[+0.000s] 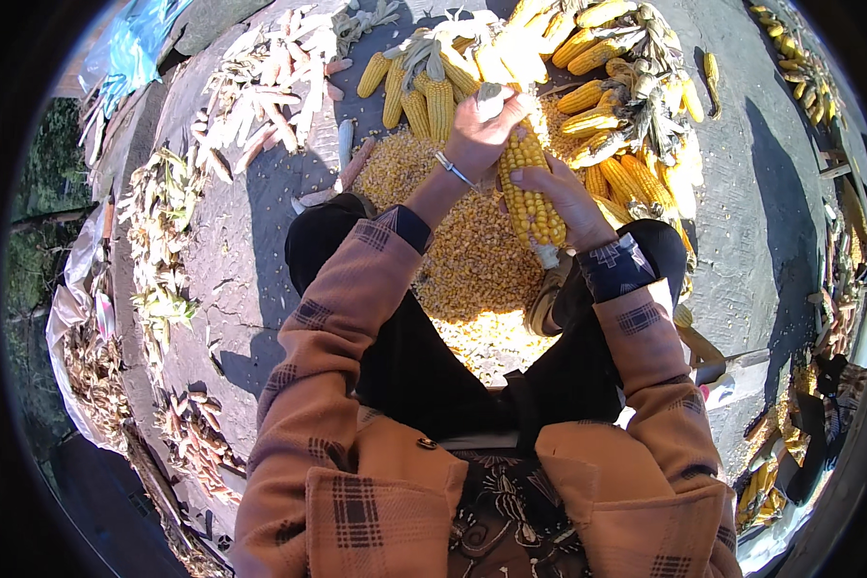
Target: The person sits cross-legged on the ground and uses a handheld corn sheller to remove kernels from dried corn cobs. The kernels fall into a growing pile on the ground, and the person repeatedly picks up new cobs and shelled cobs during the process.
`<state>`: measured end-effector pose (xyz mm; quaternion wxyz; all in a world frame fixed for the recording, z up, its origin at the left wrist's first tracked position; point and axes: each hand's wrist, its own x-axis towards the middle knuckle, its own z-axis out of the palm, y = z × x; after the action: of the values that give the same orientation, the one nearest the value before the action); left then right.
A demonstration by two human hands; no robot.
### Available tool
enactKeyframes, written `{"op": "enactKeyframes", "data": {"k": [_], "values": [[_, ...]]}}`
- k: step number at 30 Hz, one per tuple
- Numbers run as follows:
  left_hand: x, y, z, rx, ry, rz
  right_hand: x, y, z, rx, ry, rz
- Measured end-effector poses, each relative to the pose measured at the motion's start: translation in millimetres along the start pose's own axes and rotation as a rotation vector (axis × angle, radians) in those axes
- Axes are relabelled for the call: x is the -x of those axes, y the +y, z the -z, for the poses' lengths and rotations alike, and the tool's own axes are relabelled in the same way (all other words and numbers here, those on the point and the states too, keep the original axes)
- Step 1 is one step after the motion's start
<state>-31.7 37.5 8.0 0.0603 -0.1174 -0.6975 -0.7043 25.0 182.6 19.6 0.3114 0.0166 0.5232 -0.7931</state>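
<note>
My right hand is wrapped around a yellow ear of corn, its thumb across the kernels. The ear tilts, with its pale stalk end low and to the right. My left hand, with a bracelet at the wrist, is closed on a pale stub that looks like the end of a bare corncob. This hand is against the upper end of the ear, where some kernels are gone and pinkish cob shows. Below both hands spreads a heap of loose corn kernels, between my bent legs.
Bundled ears with tied-back husks lie beyond my hands, and more ears at the right. Bare cobs are scattered at the upper left. Dry husks line the left side of the concrete floor. My shoe borders the heap.
</note>
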Motion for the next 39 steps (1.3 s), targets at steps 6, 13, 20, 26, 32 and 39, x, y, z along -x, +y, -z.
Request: {"op": "enactKeyframes", "data": {"k": [6, 13, 20, 26, 32, 39], "values": [[3, 9, 19, 0.193, 0.107, 0.057, -3, -7, 0, -0.008, -0.039, 0.054], [17, 19, 50, 0.302, 0.401, 0.296, -5, -11, 22, -0.202, -0.107, 0.19], [71, -20, 59, 0.699, 0.208, 0.627, -15, -3, 8, 0.019, 0.066, 0.315], [94, -7, 49, 0.719, 0.004, 1.025, -16, 5, -5, 0.219, 0.099, 0.309], [98, -4, 50, 0.38, -0.224, 1.158, -17, 4, -6, 0.202, 0.184, 0.331], [53, 15, 92, 0.531, 0.049, 0.592, -6, -6, -10, 0.422, 0.107, 0.131]]}}
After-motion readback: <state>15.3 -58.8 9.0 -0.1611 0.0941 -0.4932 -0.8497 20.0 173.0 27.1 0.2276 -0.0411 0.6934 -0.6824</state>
